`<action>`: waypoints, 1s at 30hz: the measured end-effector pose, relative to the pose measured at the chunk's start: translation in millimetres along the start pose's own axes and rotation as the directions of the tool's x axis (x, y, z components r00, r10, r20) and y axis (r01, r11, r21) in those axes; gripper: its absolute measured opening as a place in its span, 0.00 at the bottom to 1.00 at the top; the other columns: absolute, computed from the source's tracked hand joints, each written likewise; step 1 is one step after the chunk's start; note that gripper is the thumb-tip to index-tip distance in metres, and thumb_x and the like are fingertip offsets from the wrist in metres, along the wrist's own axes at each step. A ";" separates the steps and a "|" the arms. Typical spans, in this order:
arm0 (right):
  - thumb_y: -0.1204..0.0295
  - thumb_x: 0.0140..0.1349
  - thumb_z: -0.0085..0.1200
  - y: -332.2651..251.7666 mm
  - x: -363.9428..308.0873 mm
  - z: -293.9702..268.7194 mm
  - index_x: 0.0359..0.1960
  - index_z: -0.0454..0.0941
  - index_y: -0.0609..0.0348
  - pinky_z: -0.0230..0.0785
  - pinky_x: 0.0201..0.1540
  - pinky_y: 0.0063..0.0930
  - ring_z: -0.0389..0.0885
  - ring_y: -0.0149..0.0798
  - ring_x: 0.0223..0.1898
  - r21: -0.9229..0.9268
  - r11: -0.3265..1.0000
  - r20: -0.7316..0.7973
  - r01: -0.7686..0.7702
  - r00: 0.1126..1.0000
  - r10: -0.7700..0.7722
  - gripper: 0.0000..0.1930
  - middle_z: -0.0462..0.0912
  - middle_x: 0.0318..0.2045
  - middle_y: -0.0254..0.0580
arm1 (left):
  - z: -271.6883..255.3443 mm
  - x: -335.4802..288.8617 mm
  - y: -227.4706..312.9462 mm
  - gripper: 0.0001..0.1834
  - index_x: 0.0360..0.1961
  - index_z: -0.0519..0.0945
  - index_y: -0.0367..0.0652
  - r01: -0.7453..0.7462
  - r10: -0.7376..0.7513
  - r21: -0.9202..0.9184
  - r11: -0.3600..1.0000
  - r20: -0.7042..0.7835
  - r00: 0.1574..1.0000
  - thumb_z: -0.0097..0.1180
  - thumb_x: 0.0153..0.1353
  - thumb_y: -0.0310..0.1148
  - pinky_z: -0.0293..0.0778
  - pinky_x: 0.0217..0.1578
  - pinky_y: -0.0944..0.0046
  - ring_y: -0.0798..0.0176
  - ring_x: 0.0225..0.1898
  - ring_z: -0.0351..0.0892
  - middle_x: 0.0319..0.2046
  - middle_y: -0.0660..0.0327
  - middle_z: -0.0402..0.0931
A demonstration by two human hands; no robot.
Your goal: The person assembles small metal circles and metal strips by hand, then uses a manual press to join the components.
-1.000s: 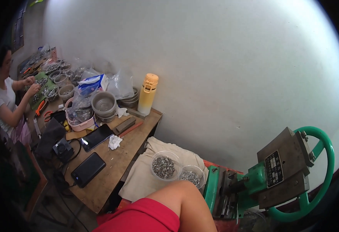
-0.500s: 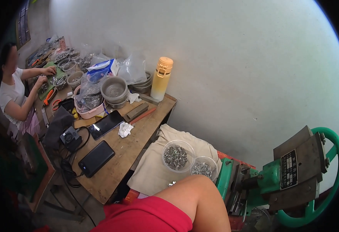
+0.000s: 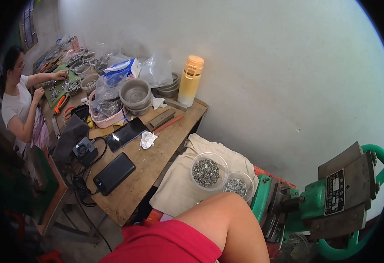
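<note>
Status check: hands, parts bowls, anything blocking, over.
Both hands out of view. Two clear round bowls of small metal parts sit on beige cloth beside the green press machine. Bare knee in front of the bowls.

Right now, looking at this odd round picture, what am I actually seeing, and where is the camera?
The camera sits on a person's head and looks down through a very wide lens, which is why straight edges bend. No robot is here. At the bottom is the wearer's own bare knee and red shorts; neither of the wearer's hands is in the picture, so nothing is seen held. Beside the knee, two clear bowls of small metal parts rest on a beige cloth. On the right stands a green machine with a hand wheel. The wooden table carries a yellow bottle, grey bowls, a dark phone and a black power bank. At the far left another person sorts small parts.
</note>
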State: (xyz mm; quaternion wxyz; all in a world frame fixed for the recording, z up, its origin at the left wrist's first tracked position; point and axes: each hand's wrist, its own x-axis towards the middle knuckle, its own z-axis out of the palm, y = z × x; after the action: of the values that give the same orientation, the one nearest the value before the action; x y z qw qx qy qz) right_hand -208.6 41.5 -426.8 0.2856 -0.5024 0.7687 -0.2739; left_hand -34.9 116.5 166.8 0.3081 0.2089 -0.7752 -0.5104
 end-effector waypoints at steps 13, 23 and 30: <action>0.65 0.50 0.68 53.9 19.2 24.4 0.38 0.87 0.46 0.58 0.57 0.44 0.67 0.47 0.52 -0.126 0.985 -0.204 0.121 0.968 -0.145 0.12 0.80 0.41 0.31 | 16.5 6.4 -6.8 0.15 0.54 0.77 0.35 0.021 -0.021 -0.006 1.000 0.017 1.000 0.52 0.69 0.31 0.73 0.50 0.55 0.45 0.50 0.76 0.50 0.46 0.74; 0.66 0.47 0.71 -20.6 -51.2 -79.8 0.37 0.88 0.45 0.58 0.57 0.42 0.66 0.47 0.52 -0.160 0.717 0.050 0.678 0.731 -0.680 0.13 0.80 0.39 0.29 | 36.7 3.5 -12.1 0.15 0.53 0.77 0.36 0.051 -0.051 0.002 0.999 0.024 0.998 0.51 0.69 0.31 0.73 0.50 0.54 0.45 0.50 0.76 0.49 0.46 0.75; 0.68 0.49 0.69 -316.5 -202.4 -217.7 0.37 0.88 0.45 0.58 0.58 0.42 0.66 0.48 0.52 0.280 0.547 0.131 0.789 0.533 -0.836 0.12 0.80 0.40 0.29 | 98.5 18.5 3.6 0.15 0.53 0.77 0.36 -0.018 0.052 -0.139 0.990 0.244 0.968 0.51 0.69 0.31 0.73 0.49 0.54 0.45 0.49 0.76 0.49 0.46 0.75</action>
State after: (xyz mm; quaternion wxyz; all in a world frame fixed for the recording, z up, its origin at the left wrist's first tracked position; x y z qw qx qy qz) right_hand -101.9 149.5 -19.9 0.2642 -0.8038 0.3731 -0.3808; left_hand -116.3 171.4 146.5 0.2319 0.1087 -0.7744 -0.5786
